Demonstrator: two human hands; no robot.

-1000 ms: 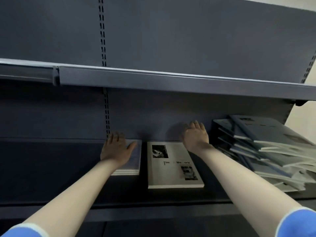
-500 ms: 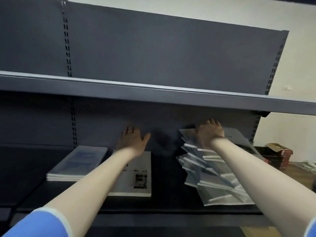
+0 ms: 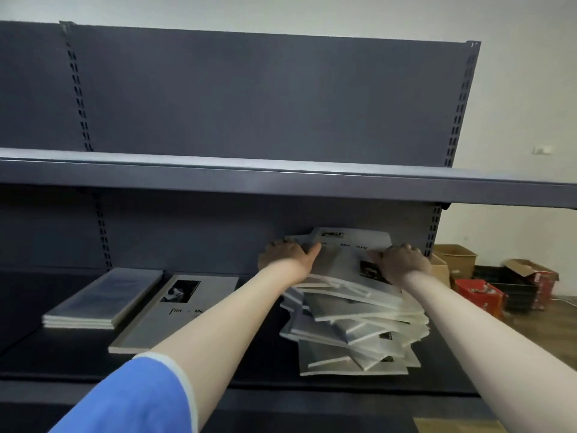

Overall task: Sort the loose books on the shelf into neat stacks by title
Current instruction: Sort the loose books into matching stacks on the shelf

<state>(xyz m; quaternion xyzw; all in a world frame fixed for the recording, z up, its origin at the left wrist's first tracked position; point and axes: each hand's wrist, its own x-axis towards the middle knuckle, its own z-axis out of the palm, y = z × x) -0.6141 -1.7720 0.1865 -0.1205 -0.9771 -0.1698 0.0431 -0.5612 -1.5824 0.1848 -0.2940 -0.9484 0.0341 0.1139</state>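
Note:
A messy pile of loose books [image 3: 356,326] sits at the right of the dark shelf [image 3: 218,370]. Its top book [image 3: 343,254] is white with a small photo and tilts up at the back. My left hand [image 3: 288,254] grips that book's left edge and my right hand [image 3: 401,260] grips its right edge. To the left lie a neat stack of blue-grey books [image 3: 103,298] and a single white book [image 3: 175,310] with a black-and-white photo, partly hidden by my left forearm.
An upper shelf [image 3: 281,176] overhangs the work area closely. Past the unit's right end, cardboard and red boxes [image 3: 480,292] stand on a wooden floor by a white wall.
The view swung right. My left hand left the sorted books and crossed to the messy pile. Both hands now hold the pile's top book by its edges.

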